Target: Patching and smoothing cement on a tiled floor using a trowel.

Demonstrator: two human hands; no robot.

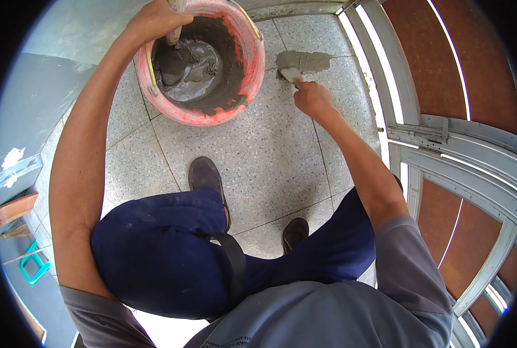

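Note:
A red bucket [200,119], crusted with grey, stands on the floor at the upper left. Wet grey mortar [203,69] lies in its bottom. Over the bucket's left rim my left hand [154,23] is closed round the pale handle of a tool [173,38]; its lower end goes down into the bucket, and I cannot tell its kind. To the right, my right hand [313,100] grips a putty knife [291,74]. The knife's pale blade rests at the lower edge of a thin patch of wet mortar [310,61] spread across the tiles.
Speckled floor tiles [252,168] with dark joints lie between my feet and the bucket. A metal gate with brown panels [461,238] runs along the right. At the left are a grey wall [44,87], a turquoise stool [33,264] and a broom [16,231].

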